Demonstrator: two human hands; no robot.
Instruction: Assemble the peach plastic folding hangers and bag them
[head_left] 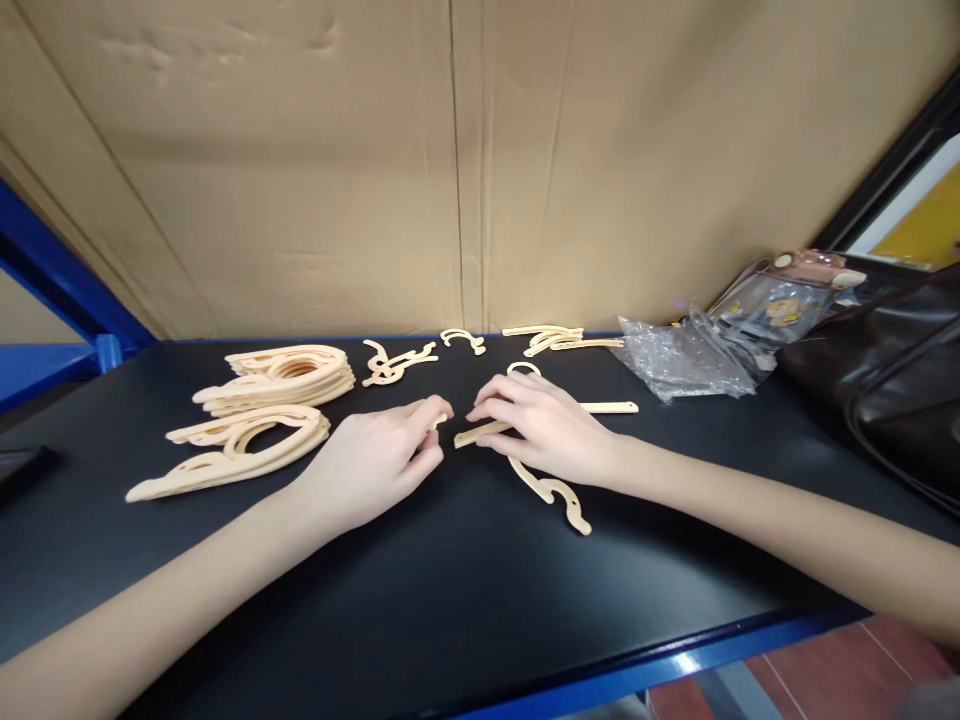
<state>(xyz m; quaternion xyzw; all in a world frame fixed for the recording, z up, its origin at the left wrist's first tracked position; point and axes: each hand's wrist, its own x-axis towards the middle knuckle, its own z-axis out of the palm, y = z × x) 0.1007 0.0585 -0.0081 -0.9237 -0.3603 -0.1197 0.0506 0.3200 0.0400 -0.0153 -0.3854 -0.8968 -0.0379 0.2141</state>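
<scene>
cream strip point(476, 435) beneath right hand point(532, 420), left end poking out

The curved pieces point(577, 514) are plain pale cream, the tabletop point(442, 580) black, its edge point(684, 662) blue, the cardboard point(300, 200) tan.

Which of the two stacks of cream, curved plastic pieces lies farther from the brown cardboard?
The front stack, beside the left hand; the rear stack is behind.
</scene>
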